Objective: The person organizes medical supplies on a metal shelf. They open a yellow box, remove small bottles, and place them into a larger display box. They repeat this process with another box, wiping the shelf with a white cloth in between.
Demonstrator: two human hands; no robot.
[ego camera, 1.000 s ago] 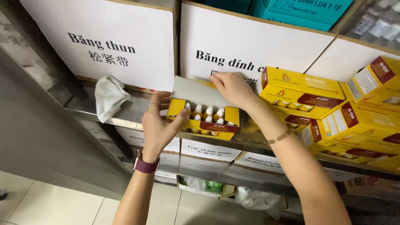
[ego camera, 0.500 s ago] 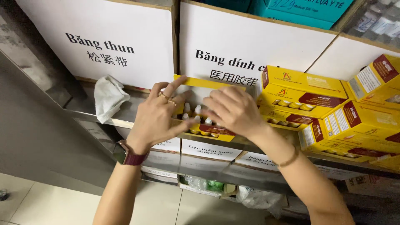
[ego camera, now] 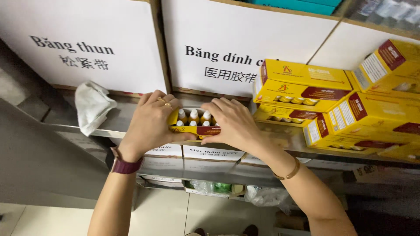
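Note:
A yellow box of small bottles (ego camera: pixel 195 126) with white caps sits on the metal shelf (ego camera: pixel 127 120), its window side facing me. My left hand (ego camera: pixel 151 122) grips its left end, with a ring on one finger and a purple watch at the wrist. My right hand (ego camera: pixel 232 124) covers its right end, fingers curled over the top. Both hands press on the box from either side.
More yellow boxes (ego camera: pixel 302 85) are stacked to the right on the same shelf. A crumpled white cloth (ego camera: pixel 91 107) lies at the left. Large white-labelled cartons (ego camera: pixel 245 48) stand behind. Lower shelves hold labelled boxes and plastic bags (ego camera: pixel 267 196).
The box's lid flap, held up a second ago, has been folded down. Both hands have come onto the box ends. The view has shifted so everything sits further left.

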